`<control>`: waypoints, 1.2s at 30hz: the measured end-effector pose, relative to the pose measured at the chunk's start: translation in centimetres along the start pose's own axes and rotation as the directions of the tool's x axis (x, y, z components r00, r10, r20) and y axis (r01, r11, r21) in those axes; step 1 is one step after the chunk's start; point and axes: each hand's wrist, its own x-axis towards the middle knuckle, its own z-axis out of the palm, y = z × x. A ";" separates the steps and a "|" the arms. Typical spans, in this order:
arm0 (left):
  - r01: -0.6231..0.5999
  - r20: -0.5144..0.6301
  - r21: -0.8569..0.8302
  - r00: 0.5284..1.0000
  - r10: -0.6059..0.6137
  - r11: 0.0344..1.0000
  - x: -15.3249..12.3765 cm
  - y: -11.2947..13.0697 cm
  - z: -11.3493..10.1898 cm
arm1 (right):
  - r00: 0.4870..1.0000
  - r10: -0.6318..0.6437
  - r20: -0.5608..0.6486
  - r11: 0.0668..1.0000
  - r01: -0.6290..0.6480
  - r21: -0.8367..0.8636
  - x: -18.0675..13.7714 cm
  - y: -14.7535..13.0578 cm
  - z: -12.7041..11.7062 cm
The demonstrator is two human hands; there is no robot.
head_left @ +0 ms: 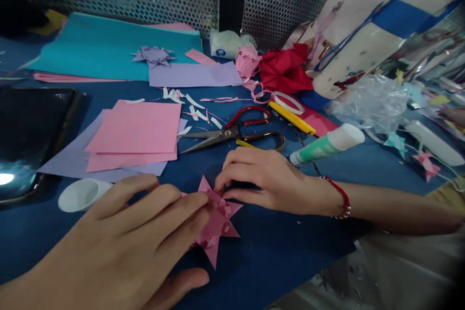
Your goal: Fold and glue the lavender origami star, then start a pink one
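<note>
A pink folded paper star (218, 220) lies on the blue table (276, 252) near the front edge. My left hand (123, 242) rests over its left side, fingers stretched flat and pressing the paper down. My right hand (269, 179) comes in from the right with a red bead bracelet at the wrist. Its fingertips are curled and pinch the star's upper right points.
Scissors (232, 133) with red and gold handles lie just behind the hands. A glue stick (327, 145) lies to the right, a white cap (82, 194) to the left. Pink sheets (134, 131), lilac and teal paper, a tape roll (288, 101), a yellow cutter and a tablet (29, 135) surround them.
</note>
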 end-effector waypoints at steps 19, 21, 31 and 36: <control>0.054 0.043 -0.025 0.998 -0.053 0.998 -1.7 -0.1 0.8 | 0.995 -0.087 -0.046 0.996 0.087 -0.011 0.7 0.8 0.6; 0.053 0.047 -0.014 0.997 -0.053 0.998 -2.3 0.0 1.0 | 0.996 -0.082 -0.035 0.997 0.082 -0.006 0.7 0.8 0.6; 0.027 0.056 0.016 0.998 -0.028 1.000 -2.6 0.2 0.8 | 0.989 -0.107 -0.105 0.993 0.111 0.039 0.5 0.7 0.4; 0.024 0.034 -0.038 0.999 -0.023 0.999 -2.7 0.1 0.3 | 0.935 -0.329 -0.133 0.938 0.307 -0.163 0.0 -0.4 0.2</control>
